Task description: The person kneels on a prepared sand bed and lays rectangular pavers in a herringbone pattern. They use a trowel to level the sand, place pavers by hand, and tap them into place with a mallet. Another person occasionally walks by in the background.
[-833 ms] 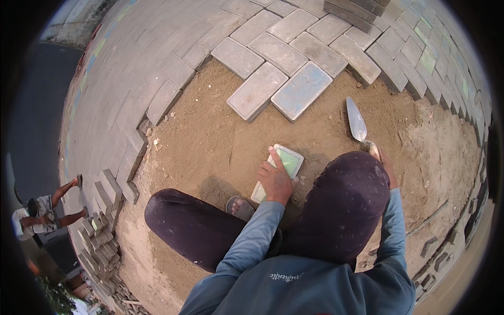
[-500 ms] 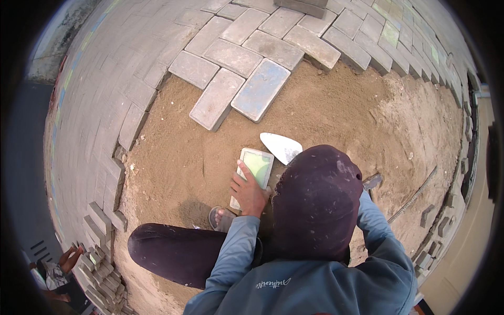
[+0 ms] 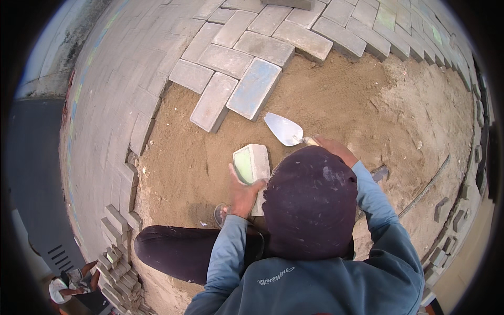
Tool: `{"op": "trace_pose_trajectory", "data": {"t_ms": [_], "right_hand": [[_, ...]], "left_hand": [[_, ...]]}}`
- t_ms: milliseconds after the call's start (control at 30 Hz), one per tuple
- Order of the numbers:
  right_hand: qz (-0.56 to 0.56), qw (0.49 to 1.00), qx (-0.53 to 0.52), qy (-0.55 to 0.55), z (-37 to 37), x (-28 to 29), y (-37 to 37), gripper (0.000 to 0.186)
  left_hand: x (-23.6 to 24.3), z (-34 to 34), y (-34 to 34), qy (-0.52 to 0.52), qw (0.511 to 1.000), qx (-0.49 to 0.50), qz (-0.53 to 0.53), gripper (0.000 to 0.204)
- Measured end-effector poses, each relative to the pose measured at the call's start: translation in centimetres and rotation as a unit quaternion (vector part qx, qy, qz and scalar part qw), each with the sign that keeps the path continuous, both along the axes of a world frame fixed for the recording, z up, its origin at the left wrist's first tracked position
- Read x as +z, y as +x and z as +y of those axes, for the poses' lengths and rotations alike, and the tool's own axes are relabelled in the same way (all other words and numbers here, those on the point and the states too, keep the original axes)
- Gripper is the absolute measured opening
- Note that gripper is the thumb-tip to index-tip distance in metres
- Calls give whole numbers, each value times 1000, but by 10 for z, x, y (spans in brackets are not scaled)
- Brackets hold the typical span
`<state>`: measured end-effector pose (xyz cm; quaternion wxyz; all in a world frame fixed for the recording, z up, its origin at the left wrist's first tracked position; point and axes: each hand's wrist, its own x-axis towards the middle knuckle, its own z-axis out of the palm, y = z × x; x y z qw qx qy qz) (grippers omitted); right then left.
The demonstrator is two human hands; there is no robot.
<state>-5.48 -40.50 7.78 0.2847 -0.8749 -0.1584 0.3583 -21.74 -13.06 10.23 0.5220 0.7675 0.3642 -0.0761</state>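
Your left hand [image 3: 244, 197] is gripping a green-faced paver [image 3: 260, 161], fingers along its left side, thumb on the grey right side. Paver's tilted, just left of your raised knee [image 3: 310, 205]; can't tell if it touches the sand [image 3: 178, 163]. Your right hand [image 3: 337, 150] is wrapped round the trowel [image 3: 283, 129] handle, partly behind the knee; blade points up-left, near the blue-tinted paver [image 3: 254, 89] at the laid edge. Writing: pale script lettering [image 3: 275, 276] on your blue shirt [image 3: 325, 286]. Lower left: co-worker [image 3: 71, 289] near stacked pavers [image 3: 123, 283].
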Motion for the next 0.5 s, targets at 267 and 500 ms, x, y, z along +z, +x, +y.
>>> {"op": "trace_pose_trajectory", "data": {"t_ms": [267,500], "right_hand": [[14,991,47,127,23,-21,-50,53],[-116,956,268,-25,89,-17,-69,54]], "left_hand": [[96,31,-23,-133,966,160,-155,100],[113,66,-39,-98,921,255,-276,94]]}}
